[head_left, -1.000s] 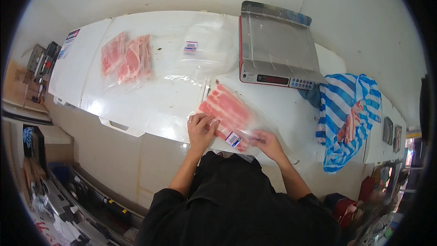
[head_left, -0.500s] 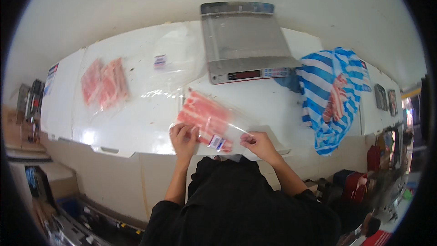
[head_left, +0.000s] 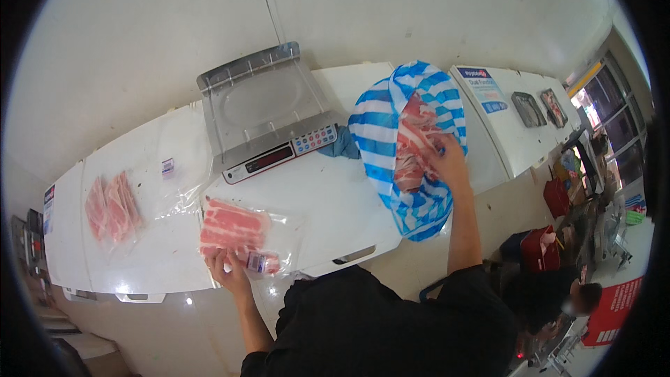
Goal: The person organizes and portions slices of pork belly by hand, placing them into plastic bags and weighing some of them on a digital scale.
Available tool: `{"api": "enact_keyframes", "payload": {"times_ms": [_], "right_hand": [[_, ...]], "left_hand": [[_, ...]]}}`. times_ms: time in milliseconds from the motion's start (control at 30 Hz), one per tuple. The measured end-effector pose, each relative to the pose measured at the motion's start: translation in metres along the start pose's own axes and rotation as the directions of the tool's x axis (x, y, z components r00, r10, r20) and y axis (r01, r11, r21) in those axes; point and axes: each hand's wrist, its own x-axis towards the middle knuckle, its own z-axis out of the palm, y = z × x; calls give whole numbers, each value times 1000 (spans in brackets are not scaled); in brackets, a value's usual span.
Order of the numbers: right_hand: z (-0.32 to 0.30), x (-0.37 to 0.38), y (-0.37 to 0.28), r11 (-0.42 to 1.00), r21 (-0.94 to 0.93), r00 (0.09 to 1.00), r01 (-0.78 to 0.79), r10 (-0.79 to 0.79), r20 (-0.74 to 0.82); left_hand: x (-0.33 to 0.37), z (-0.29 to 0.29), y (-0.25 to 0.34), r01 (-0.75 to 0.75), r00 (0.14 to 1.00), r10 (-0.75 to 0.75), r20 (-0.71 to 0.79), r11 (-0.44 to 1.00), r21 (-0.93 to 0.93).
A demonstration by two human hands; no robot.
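Observation:
A clear plastic bag of sliced streaky meat (head_left: 234, 225) lies flat at the counter's near edge, its slices pink and white, a small label low on it. My left hand (head_left: 228, 269) is at its lower left corner, fingers closed on the plastic. To the right, a blue-and-white striped bag (head_left: 377, 122) stands wide open with a heap of loose meat slices (head_left: 417, 141) inside. My right hand (head_left: 449, 159) reaches into it from the right, fingers curled into the slices; the fingertips are partly hidden.
A steel weighing scale (head_left: 269, 108) stands behind, a blue cloth (head_left: 340, 145) by its right corner. Another clear bag of sliced meat (head_left: 112, 208) and a flat labelled plastic bag (head_left: 183, 173) lie left. Two dark trays (head_left: 528, 109) sit far right. Another person (head_left: 551, 304) is at lower right.
My right hand has left the clear bag and moved right into the striped bag. My left hand stays on the clear bag's corner. The view has swung right.

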Motion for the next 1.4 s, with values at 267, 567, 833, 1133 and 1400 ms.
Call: {"api": "enact_keyframes", "payload": {"times_ms": [267,567,833,1133,1400], "right_hand": [[1,12,8,973,218,971,-72,19,240],[-35,10,-23,469,852,931,-234,-146,336],[-21,-52,-40,44,850,837,-525,-158,525],[-4,-72,-36,-88,786,789,-612,-143,598],[1,-73,-31,-202,772,798,-602,-132,588]], "left_hand": [[-48,47,98,32,999,-26,29,979,-203],[-74,109,227,490,768,-15,640,658,-572],[-50,158,325,552,712,216,669,418,-722],[-56,161,316,580,719,149,679,411,-704],[-51,168,322,617,694,155,703,376,-691]]}}
